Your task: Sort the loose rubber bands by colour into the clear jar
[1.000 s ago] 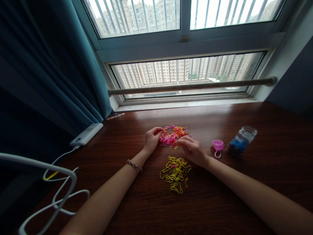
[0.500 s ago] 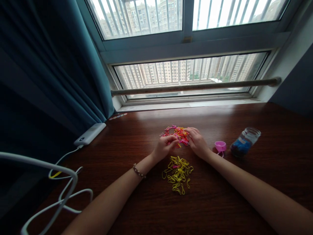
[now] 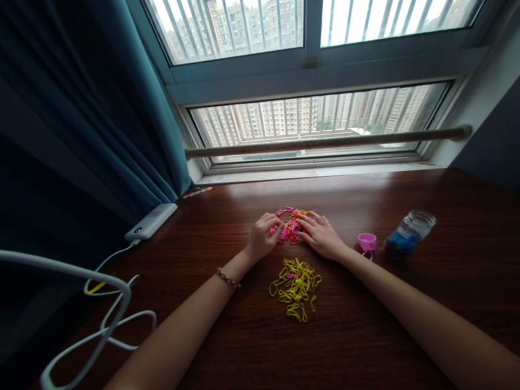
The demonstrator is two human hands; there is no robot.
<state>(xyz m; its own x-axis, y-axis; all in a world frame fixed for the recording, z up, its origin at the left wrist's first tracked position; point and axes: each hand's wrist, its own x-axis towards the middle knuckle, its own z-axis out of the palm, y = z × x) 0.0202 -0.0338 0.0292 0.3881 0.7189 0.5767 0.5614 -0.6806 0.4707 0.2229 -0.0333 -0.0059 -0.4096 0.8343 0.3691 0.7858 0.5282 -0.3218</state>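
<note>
A heap of pink, orange and red rubber bands lies on the dark wooden table. My left hand rests at the heap's left side with its fingers curled onto the bands. My right hand lies on the heap's right side, fingers stretched over the bands. Nearer to me sits a separate pile of yellow rubber bands, untouched. I cannot make out whether either hand pinches a band.
A pink lid and a glass jar with blue contents lie right of my right hand. A white power bank with a white cable sits at the left by the teal curtain. The window sill runs behind.
Both hands have closed in on the pink heap from either side. My right hand drew back from the heap's far edge and flattened; my left hand shifted slightly left.
</note>
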